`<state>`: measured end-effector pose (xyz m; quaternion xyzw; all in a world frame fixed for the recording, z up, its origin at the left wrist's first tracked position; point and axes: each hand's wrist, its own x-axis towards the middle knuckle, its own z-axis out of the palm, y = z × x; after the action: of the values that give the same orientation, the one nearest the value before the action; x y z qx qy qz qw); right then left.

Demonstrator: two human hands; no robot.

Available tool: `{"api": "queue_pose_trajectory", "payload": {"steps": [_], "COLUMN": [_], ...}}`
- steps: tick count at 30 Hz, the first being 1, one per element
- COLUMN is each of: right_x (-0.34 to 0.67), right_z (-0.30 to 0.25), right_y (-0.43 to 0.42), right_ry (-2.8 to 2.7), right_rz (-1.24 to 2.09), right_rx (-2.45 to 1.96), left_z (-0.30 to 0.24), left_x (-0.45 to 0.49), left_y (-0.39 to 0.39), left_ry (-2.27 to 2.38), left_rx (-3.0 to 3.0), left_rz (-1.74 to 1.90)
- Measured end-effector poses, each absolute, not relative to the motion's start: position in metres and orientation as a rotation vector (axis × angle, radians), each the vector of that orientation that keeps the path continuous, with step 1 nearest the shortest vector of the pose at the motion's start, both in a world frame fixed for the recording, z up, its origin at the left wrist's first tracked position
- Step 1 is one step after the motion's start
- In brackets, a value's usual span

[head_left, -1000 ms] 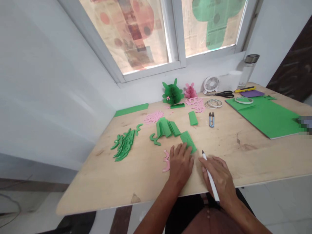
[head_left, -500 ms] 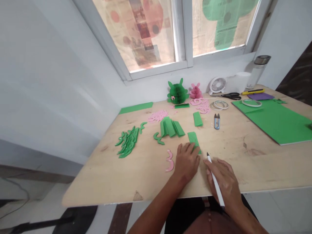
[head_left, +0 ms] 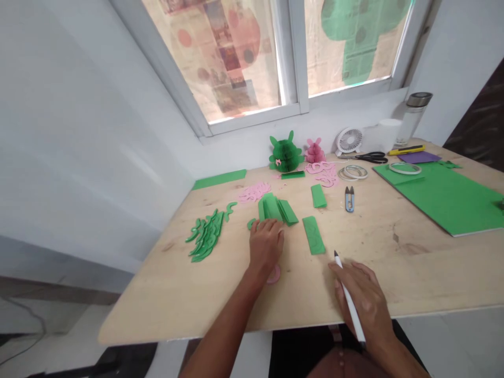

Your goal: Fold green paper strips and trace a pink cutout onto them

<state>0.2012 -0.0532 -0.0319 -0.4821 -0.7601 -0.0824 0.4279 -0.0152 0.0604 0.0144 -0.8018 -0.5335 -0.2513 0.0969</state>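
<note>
My right hand is closed around a white pen, its dark tip pointing away from me just above the table. My left hand is palm down with fingers stretched forward, at the near edge of several folded green paper strips. Under it, a wavy green paper cutout and a pink paper cutout are mostly covered. Between my hands lies a folded green strip with a faint curved outline drawn on it. Another folded green strip rests farther back.
Green cutouts and pink cutouts lie to the left. Thread snips, tape rolls and black scissors are on the right, beside a large green sheet. A green paper figure and small fan stand behind.
My left hand has lifted off the green strip and moved left, over the wavy green and pink cutouts. The strip now shows fully. My right hand keeps the pen in nearly the same place.
</note>
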Motion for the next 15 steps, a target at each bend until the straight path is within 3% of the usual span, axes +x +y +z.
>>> {"api": "queue_pose_trajectory", "payload": {"steps": [9, 15], "right_x": [0.202, 0.201], "right_z": [-0.033, -0.032], "right_y": [-0.052, -0.052], "right_ry": [-1.887, -1.877], "right_rz": [-0.204, -0.206], "right_rx": [-1.188, -1.178], "left_z": [0.008, 0.002], "left_x": [0.000, 0.010], "left_y": [0.094, 0.109], "left_ry": [-1.430, -1.451], "left_rx": [-2.460, -2.525], "left_rz": [-0.653, -0.795]}}
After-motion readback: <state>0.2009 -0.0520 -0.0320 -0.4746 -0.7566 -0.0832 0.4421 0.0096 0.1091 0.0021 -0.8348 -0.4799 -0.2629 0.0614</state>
